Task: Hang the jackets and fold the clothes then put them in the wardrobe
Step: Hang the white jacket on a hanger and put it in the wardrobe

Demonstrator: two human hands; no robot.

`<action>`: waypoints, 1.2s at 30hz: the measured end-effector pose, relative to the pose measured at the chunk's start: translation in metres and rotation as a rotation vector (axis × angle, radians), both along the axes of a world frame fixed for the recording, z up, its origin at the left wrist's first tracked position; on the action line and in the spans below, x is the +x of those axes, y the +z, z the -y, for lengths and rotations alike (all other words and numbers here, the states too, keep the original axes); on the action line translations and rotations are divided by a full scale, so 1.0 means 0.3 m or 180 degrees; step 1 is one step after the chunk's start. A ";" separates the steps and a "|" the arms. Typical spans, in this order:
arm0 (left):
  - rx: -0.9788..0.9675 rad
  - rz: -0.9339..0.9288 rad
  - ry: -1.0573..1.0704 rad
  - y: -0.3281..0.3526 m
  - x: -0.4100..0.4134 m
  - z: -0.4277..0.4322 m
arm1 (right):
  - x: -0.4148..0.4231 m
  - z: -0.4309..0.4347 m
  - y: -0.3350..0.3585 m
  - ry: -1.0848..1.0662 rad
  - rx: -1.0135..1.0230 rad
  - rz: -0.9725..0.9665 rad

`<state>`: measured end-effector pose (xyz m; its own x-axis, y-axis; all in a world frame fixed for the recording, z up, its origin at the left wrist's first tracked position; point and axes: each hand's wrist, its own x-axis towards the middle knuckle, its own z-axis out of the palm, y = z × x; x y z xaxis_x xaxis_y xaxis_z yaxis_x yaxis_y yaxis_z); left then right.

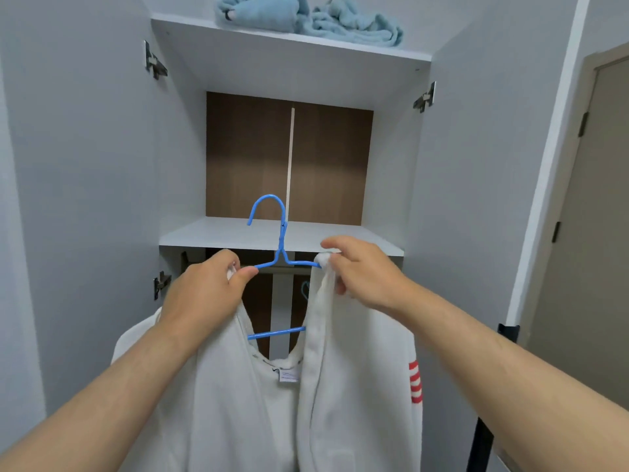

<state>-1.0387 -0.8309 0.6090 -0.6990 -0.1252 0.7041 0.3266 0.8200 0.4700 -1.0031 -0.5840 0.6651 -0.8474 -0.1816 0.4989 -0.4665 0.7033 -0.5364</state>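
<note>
A white jacket [354, 386] with red stripes on one sleeve hangs on a blue hanger [280, 240], held up in front of the open wardrobe. My left hand [204, 291] pinches the jacket's left front edge against the hanger's left arm. My right hand [364, 270] grips the bunched right front edge at the hanger's right arm. The hook points up and left, free in the air before the middle shelf [218, 235]. The jacket front is open, showing the hanger's lower bar and a neck label.
The wardrobe has a brown back panel [248, 155] and both doors [78, 165] swung wide. Light blue cloth [306, 18] is piled on the top shelf. Below the middle shelf a rail is partly visible. A beige door [592, 233] stands to the right.
</note>
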 end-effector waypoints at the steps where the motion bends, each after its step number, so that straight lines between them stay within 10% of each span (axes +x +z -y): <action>1: 0.0046 -0.0029 -0.0033 -0.002 0.004 0.010 | 0.002 -0.024 0.010 0.0020 -0.0003 -0.0058; 15: -0.0028 -0.0300 -0.0305 -0.006 0.029 -0.024 | -0.072 -0.079 -0.064 -0.0080 0.0814 0.0716; 28: 0.3324 -0.0798 -0.0178 0.082 -0.119 0.200 | -0.097 -0.196 -0.167 -0.0304 0.2019 0.0620; 36: 0.2850 -0.0687 -0.0939 0.105 -0.029 0.059 | -0.130 -0.171 -0.209 -0.0498 0.0598 0.0362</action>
